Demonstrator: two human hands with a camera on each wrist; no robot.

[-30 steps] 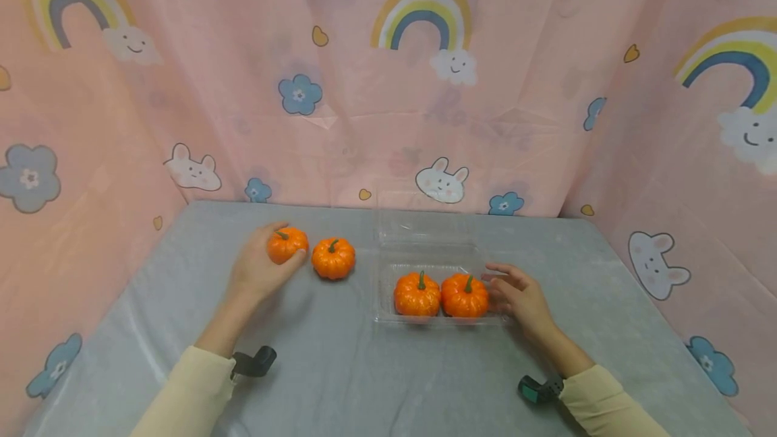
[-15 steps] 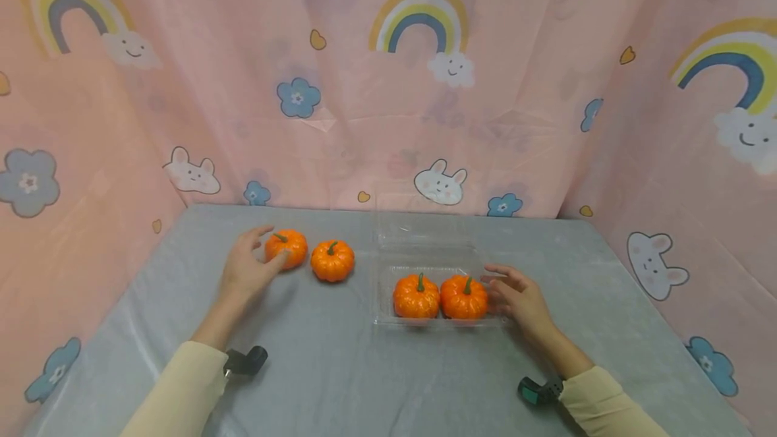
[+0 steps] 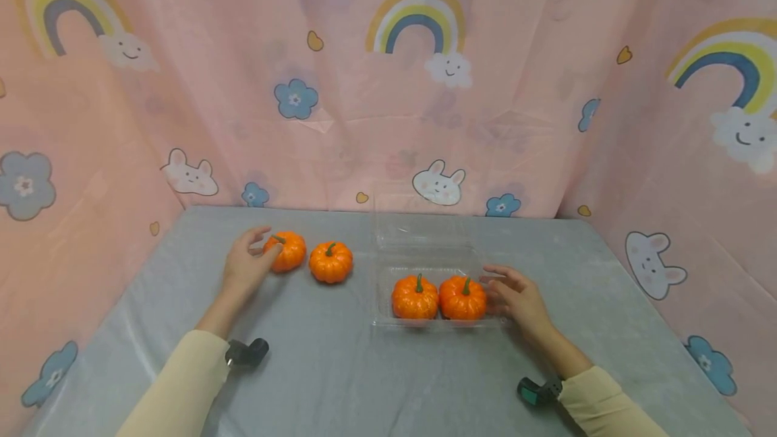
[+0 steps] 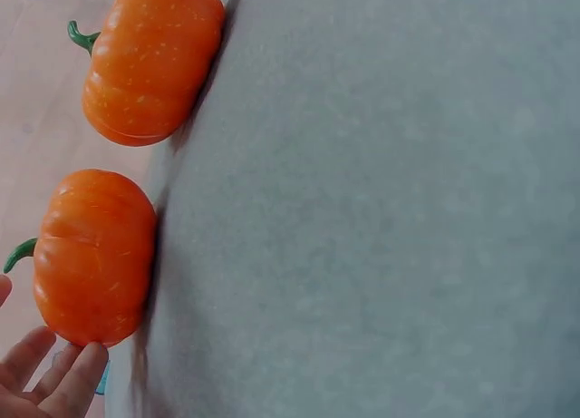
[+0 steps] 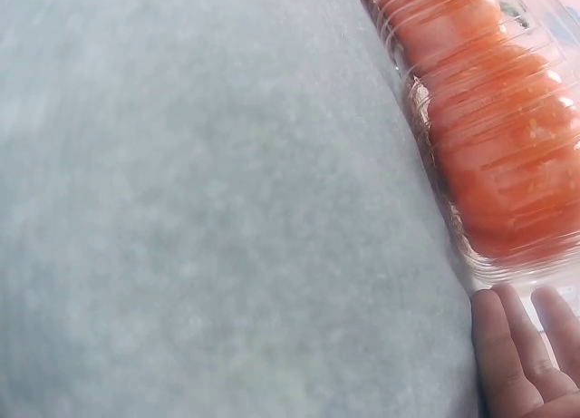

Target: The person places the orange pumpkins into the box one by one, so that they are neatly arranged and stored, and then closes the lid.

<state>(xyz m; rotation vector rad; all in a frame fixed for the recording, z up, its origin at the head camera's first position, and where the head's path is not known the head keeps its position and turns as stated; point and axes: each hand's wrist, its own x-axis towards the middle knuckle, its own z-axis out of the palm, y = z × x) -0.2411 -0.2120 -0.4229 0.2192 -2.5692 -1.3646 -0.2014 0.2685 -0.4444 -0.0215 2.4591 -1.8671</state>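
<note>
Two small orange pumpkins stand on the grey cloth in the head view, a left one and another just right of it. My left hand is at the left pumpkin's left side, fingers spread and loosely bent. In the left wrist view the fingertips of that hand touch or nearly touch the nearer pumpkin. A clear plastic box with its lid raised holds two more pumpkins. Against its right end lies my right hand, fingers extended; the right wrist view shows its fingertips at the box's end.
The raised clear lid leans at the back of the box. A pink printed curtain stands behind and on both sides of the grey-covered table.
My left hand has moved left and loosened from around the left pumpkin, which stays beside the other one. My right hand keeps its place at the box.
</note>
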